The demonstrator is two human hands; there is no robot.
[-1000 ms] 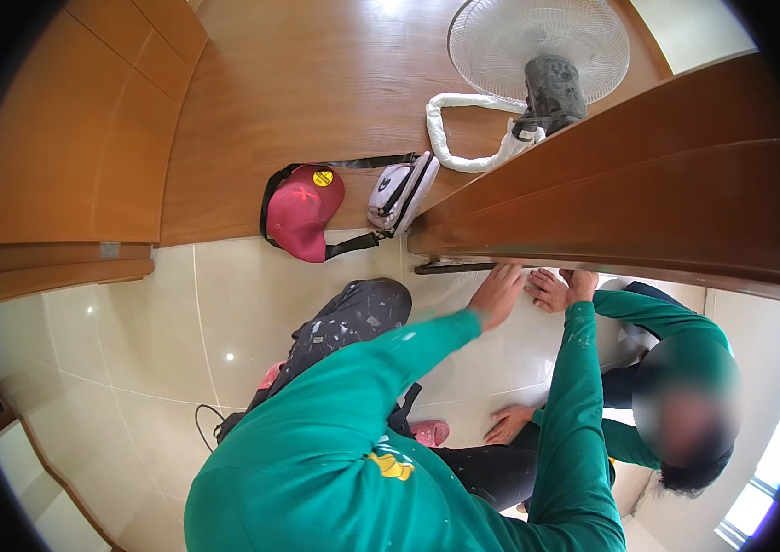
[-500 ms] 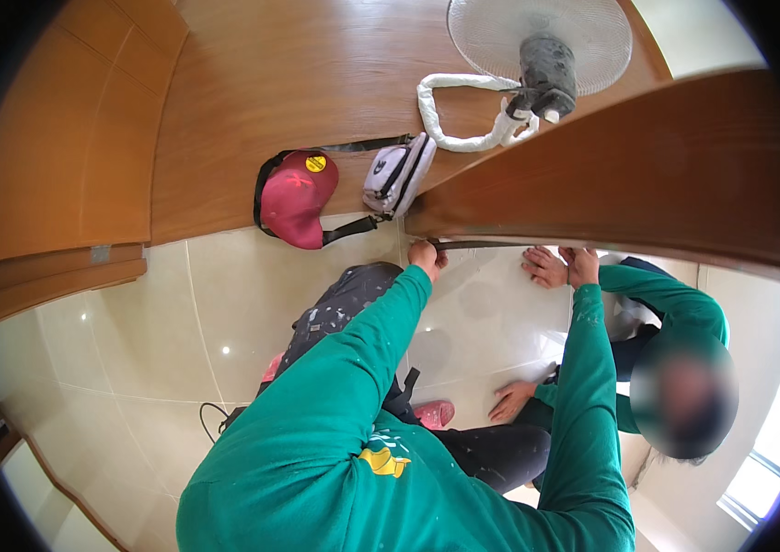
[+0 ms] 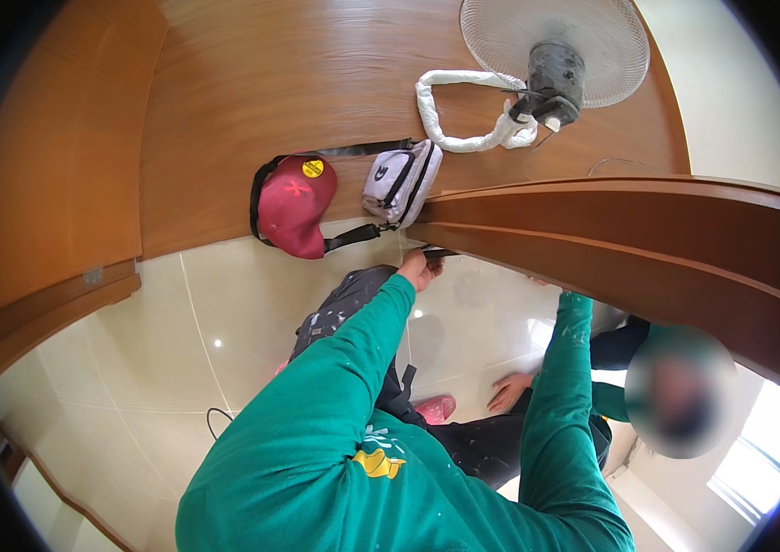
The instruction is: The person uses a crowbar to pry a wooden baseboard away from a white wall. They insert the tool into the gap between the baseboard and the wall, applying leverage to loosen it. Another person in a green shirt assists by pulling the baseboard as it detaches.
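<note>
My left hand (image 3: 420, 270) is closed round the near end of a thin dark strip (image 3: 440, 252), just below the edge of a long brown wooden panel (image 3: 611, 230). The strip's far part is hidden behind the panel. My right arm in its green sleeve (image 3: 574, 322) reaches up to the panel's lower edge, and that hand is out of sight behind it. Only a few fingertips of another hand show under the panel's edge, left of my right sleeve. A co-worker crouches at the right, with one hand (image 3: 511, 391) low beside a dark trouser leg.
A maroon cap (image 3: 296, 207) and a pale waist bag (image 3: 401, 184) with black straps lie on the brown wooden surface (image 3: 316, 74). Behind them are a fan (image 3: 555, 74) and a white wrapped loop (image 3: 436, 110). Brown cabinetry (image 3: 49, 156) rises left above the tiled floor (image 3: 160, 340).
The wooden panel has tilted and come lower on the right, now covering my right hand and most of the strip. My left hand has shifted slightly left and down, still holding the strip.
</note>
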